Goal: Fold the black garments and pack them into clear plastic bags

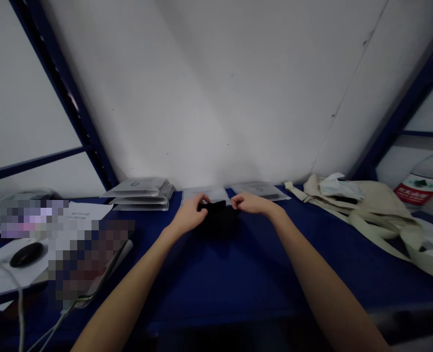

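Note:
A piece of black fabric [219,222] lies on the blue shelf top, between my two hands; its exact kind is too dark to tell. My left hand [191,212] pinches its left upper edge, thumb and fingers curled in. On the opposite side my right hand [251,202] is closed on the right upper corner. Just behind the fabric rest flat translucent plastic pouches, one pouch [202,191] partly hidden by my left hand and another pouch [258,189] beyond my right hand.
Stacked pouches [143,193] stand at the back left. Further left are papers [86,210], a black mouse [26,254] and a cabled phone-like device [95,269]. A beige canvas bag [370,203] with straps and a large bottle [423,178] occupy the right. A white wall [216,98] rises behind.

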`<action>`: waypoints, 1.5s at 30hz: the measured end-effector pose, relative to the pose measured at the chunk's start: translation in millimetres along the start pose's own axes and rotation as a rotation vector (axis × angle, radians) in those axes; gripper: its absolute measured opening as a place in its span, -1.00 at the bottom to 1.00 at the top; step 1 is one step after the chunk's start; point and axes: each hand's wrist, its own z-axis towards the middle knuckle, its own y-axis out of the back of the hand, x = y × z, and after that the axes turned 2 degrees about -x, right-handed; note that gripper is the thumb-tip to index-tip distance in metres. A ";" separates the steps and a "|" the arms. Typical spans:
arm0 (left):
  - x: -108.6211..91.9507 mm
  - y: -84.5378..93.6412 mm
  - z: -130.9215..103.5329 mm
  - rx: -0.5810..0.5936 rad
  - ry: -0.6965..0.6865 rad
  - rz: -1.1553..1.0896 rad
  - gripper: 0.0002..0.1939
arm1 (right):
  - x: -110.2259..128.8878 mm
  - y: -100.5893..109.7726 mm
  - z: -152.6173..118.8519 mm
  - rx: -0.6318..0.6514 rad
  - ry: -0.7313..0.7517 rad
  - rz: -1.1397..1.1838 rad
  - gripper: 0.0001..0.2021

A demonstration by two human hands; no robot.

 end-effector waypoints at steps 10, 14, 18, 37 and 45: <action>19.6 23.0 0.2 -0.232 -0.066 0.613 -0.59 | -1.6 -6.4 4.6 -0.118 -0.076 -0.115 -0.79; 31.7 4.6 2.7 0.008 -0.205 0.543 -0.60 | 15.1 -27.9 9.3 -0.081 0.047 -0.038 -0.70; 47.7 -4.0 4.1 0.151 -0.109 0.574 -0.67 | 23.1 -37.3 10.1 0.015 0.051 -0.098 -0.67; 67.4 12.7 7.6 0.264 0.060 0.420 -0.74 | 33.1 -35.1 5.5 -0.040 -0.048 -0.219 -0.85; 61.8 16.7 7.1 0.176 -0.048 0.546 -0.87 | 29.9 -34.9 5.9 -0.111 0.049 -0.166 -0.90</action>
